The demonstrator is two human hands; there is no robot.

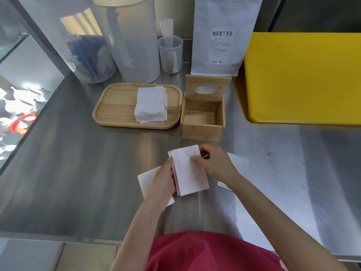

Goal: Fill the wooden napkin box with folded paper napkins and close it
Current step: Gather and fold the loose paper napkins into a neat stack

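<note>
Both hands' fingers hold the napkin stack [190,171]: left hand [163,182] edgewise, right hand [213,163] pinching. Light, limp paper; support both edges.

Head-worn view — looked forward and steeply down at the steel counter [78,173], close above it; walls framed the top edge.

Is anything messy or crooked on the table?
Nothing is spilled or broken. The napkin stack on the wooden tray is a bit uneven, with edges fanned out. The wooden box stands open and empty.
</note>
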